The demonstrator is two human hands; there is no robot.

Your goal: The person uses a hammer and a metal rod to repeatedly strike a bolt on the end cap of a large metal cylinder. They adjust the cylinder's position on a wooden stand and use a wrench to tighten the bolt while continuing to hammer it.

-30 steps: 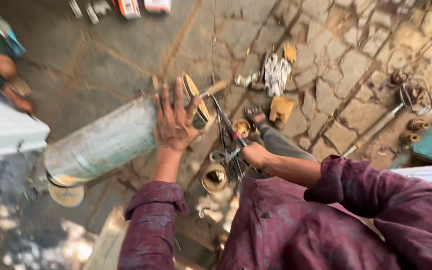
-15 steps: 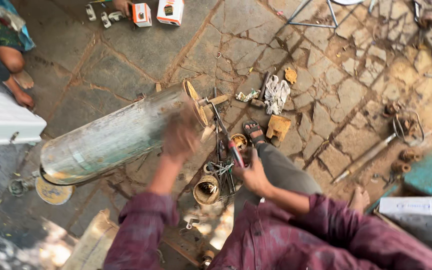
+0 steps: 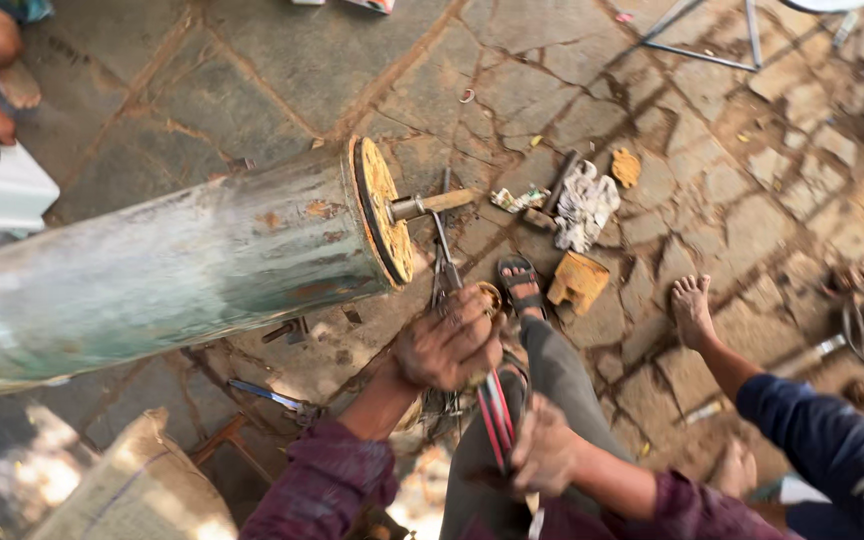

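Head view: the left hand (image 3: 449,347) has left the cylinder (image 3: 162,265), fingers now curled round the pliers (image 3: 444,268). Right hand (image 3: 544,447) pinches red-handled grips (image 3: 495,415) just below.

Cylinder (image 3: 152,270) cut off at left edge, red-handled tool (image 3: 497,420) perhaps pliers, head hidden

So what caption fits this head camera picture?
Both hands grasp red-handled pliers beside a long rusty grey metal cylinder.

A crumpled white rag (image 3: 584,205) lies near a yellow block (image 3: 579,281).
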